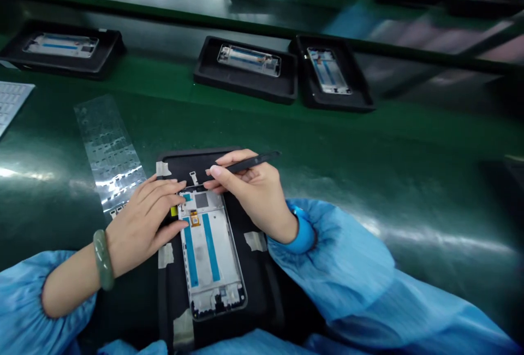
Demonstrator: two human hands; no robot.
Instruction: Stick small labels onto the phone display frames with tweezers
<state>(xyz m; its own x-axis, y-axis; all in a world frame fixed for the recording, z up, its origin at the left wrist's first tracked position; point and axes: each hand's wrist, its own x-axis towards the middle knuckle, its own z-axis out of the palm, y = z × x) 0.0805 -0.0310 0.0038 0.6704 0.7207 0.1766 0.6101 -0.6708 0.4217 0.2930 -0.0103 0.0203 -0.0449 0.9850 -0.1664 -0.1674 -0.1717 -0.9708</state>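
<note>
A phone mid-frame (221,235) with blue strips and an orange flex part lies on a black foam pad (262,284). My left hand (147,213) has its fingers stretched out, fingertips and thumb resting on the frame's upper left edge. Between the fingers of my right hand (249,191) is a slim black pen-like tool (254,161), its rear end pointing up to the right. The fingertips of that hand are at the frame's top edge and hide the tool's working end. Just above the frame sits a small pale bracket-shaped piece (194,177).
Pale tape pieces (256,241) are stuck on the pad. To the left lies a clear perforated sheet (108,145). Black trays (245,84) with similar frames stand along the back of the green table (368,158). A white keyboard (12,101) is at the left edge.
</note>
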